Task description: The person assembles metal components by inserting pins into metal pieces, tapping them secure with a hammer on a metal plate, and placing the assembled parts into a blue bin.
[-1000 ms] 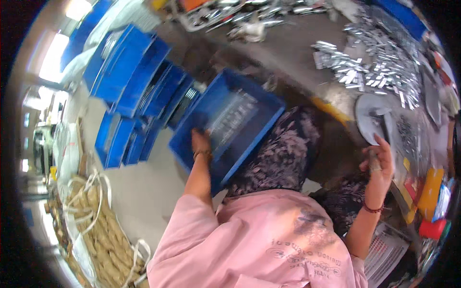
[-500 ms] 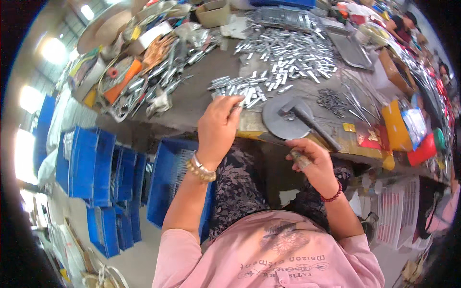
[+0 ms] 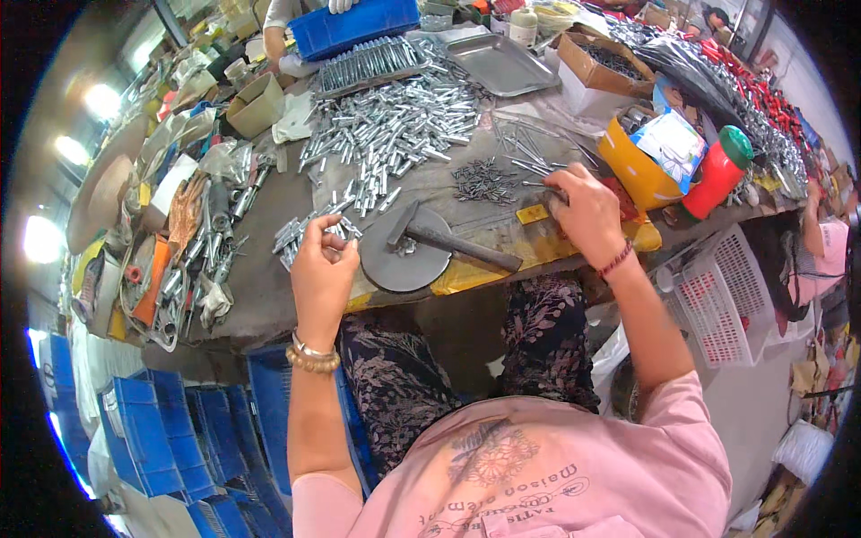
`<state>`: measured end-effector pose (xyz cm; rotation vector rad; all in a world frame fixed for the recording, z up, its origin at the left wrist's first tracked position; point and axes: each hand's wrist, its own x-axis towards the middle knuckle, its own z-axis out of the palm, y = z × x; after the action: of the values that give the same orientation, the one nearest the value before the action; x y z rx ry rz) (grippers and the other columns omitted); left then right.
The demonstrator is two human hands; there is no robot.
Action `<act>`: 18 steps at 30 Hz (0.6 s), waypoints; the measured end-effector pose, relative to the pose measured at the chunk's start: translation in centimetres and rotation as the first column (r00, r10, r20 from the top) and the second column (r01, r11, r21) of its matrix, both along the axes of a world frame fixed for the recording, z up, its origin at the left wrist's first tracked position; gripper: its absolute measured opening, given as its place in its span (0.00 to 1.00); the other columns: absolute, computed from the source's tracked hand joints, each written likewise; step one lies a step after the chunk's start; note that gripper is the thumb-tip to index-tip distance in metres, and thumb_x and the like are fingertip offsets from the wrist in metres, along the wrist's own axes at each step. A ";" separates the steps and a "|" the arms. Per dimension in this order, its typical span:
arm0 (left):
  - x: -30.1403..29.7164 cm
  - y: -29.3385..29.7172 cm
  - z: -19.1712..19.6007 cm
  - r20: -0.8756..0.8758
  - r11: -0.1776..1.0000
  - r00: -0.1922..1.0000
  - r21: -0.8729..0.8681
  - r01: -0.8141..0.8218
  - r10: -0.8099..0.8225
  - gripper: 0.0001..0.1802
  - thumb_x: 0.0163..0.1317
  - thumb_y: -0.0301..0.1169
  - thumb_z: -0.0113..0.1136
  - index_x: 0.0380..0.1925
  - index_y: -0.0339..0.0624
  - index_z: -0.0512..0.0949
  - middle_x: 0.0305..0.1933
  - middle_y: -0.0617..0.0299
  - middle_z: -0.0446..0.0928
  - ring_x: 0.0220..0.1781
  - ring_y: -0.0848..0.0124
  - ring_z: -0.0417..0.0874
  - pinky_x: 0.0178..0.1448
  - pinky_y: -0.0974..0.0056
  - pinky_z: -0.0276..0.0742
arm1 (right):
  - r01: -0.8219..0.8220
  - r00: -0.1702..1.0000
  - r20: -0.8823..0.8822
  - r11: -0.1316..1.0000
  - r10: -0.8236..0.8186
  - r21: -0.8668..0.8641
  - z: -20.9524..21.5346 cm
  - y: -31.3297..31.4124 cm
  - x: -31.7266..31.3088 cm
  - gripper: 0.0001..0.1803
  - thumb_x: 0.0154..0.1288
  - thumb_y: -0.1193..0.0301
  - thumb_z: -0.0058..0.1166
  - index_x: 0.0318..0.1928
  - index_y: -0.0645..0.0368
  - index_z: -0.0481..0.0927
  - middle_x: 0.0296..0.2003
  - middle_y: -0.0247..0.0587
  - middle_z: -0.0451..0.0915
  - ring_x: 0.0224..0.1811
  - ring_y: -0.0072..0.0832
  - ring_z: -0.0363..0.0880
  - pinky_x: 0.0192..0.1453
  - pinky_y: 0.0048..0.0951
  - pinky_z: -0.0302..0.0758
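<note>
My left hand [image 3: 323,269] is at the near edge of the workbench [image 3: 269,296], its fingers curled on a small heap of silver metal pieces [image 3: 300,231]. Just right of it a hammer [image 3: 453,244] lies across a round grey metal disc [image 3: 404,264]. My right hand [image 3: 587,211] rests palm down further right, its fingertips bent onto a spread of thin metal rods [image 3: 525,148]. What those fingertips hold is hidden. A patch of small dark pins [image 3: 484,179] lies between the two hands.
A big heap of silver tubes [image 3: 404,121] covers the bench middle. Behind stand a blue crate [image 3: 359,25], a metal tray [image 3: 498,63] and a cardboard box [image 3: 610,56]. An orange box [image 3: 639,166], a red bottle [image 3: 717,172], a white basket [image 3: 717,291] and blue floor crates [image 3: 179,430] surround me.
The view swung up from the floor crates to the bench. My left hand left the blue crate and reached the silver pieces; my right hand moved out onto the thin rods.
</note>
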<state>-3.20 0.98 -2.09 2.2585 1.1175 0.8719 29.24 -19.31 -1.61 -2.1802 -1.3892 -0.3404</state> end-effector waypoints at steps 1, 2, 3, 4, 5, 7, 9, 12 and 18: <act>0.0 -0.4 0.1 0.176 0.981 0.984 -0.194 0.028 0.007 0.18 0.71 0.27 0.64 0.60 0.42 0.79 0.41 0.65 0.83 0.36 0.73 0.85 0.38 0.66 0.82 | -0.001 1.000 -0.004 1.000 0.001 0.002 -0.4 0.6 1.0 0.12 0.62 0.72 0.65 0.47 0.51 0.89 0.45 0.42 0.83 0.46 0.46 0.87 0.50 0.46 0.84; 0.1 -1.0 0.3 0.174 0.981 0.985 -0.194 0.029 0.006 0.18 0.71 0.27 0.64 0.60 0.42 0.79 0.41 0.65 0.83 0.36 0.73 0.85 0.38 0.66 0.82 | -0.011 0.997 0.071 0.999 0.013 -0.039 -0.8 1.1 1.9 0.11 0.62 0.72 0.65 0.45 0.52 0.89 0.44 0.42 0.83 0.46 0.47 0.87 0.50 0.47 0.84; 0.3 -1.7 0.5 0.340 0.947 0.940 -0.297 0.124 -0.017 0.17 0.73 0.27 0.62 0.60 0.40 0.79 0.42 0.65 0.82 0.38 0.76 0.86 0.38 0.69 0.83 | -0.017 0.989 0.144 0.997 0.028 -0.080 -1.2 1.5 2.6 0.09 0.63 0.72 0.65 0.44 0.53 0.89 0.44 0.43 0.83 0.46 0.47 0.87 0.50 0.47 0.84; 0.2 -2.3 0.5 0.496 0.898 0.868 -0.377 0.226 -0.010 0.17 0.75 0.27 0.61 0.61 0.38 0.79 0.44 0.65 0.82 0.40 0.78 0.86 0.39 0.72 0.84 | -0.028 0.987 0.157 0.994 0.045 -0.104 -1.1 2.0 2.6 0.06 0.63 0.71 0.65 0.40 0.54 0.89 0.43 0.44 0.83 0.47 0.48 0.87 0.51 0.48 0.84; 0.2 -2.7 0.4 0.493 0.899 0.870 -0.379 0.221 -0.006 0.17 0.75 0.27 0.61 0.61 0.38 0.79 0.44 0.65 0.82 0.40 0.78 0.86 0.39 0.72 0.84 | -0.033 0.987 0.153 0.994 0.049 -0.104 -1.2 2.5 2.8 0.06 0.63 0.71 0.65 0.40 0.54 0.89 0.43 0.44 0.83 0.47 0.48 0.87 0.51 0.48 0.84; 0.1 -3.5 0.0 0.547 0.799 0.836 -0.487 0.354 -0.037 0.17 0.75 0.25 0.59 0.61 0.36 0.78 0.45 0.63 0.83 0.43 0.76 0.88 0.43 0.70 0.87 | 0.013 0.981 0.189 0.955 0.045 -0.297 -1.2 3.3 3.2 0.05 0.63 0.72 0.64 0.39 0.56 0.88 0.42 0.45 0.84 0.49 0.48 0.87 0.53 0.49 0.84; 0.0 -3.9 -0.6 0.549 0.769 0.834 -0.510 0.385 -0.054 0.14 0.76 0.24 0.59 0.59 0.37 0.80 0.46 0.62 0.83 0.45 0.76 0.89 0.44 0.70 0.88 | -0.024 0.980 0.181 0.957 0.079 -0.290 -0.8 3.7 3.7 0.06 0.62 0.71 0.65 0.39 0.56 0.87 0.42 0.45 0.85 0.49 0.48 0.87 0.53 0.49 0.84; -0.5 -4.3 -1.0 0.424 0.809 0.897 -0.481 0.338 -0.122 0.11 0.74 0.24 0.61 0.54 0.38 0.83 0.45 0.63 0.83 0.43 0.77 0.87 0.44 0.71 0.87 | -0.106 0.989 0.083 0.974 0.124 -0.200 -0.5 3.9 4.0 0.08 0.61 0.68 0.67 0.40 0.55 0.86 0.43 0.44 0.86 0.49 0.47 0.87 0.53 0.48 0.83; -0.6 -4.7 -0.7 0.160 0.962 0.957 -0.086 0.258 -0.243 0.08 0.65 0.23 0.70 0.44 0.36 0.87 0.41 0.60 0.81 0.39 0.70 0.84 0.41 0.64 0.78 | -0.410 0.878 -0.181 0.892 0.443 0.191 1.4 3.7 -2.2 0.14 0.56 0.77 0.63 0.45 0.55 0.86 0.44 0.43 0.87 0.49 0.45 0.85 0.56 0.41 0.82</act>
<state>-3.81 -3.69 -2.80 2.1501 0.7717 0.8388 27.05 -15.66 -0.18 -1.6710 -1.6101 -0.0301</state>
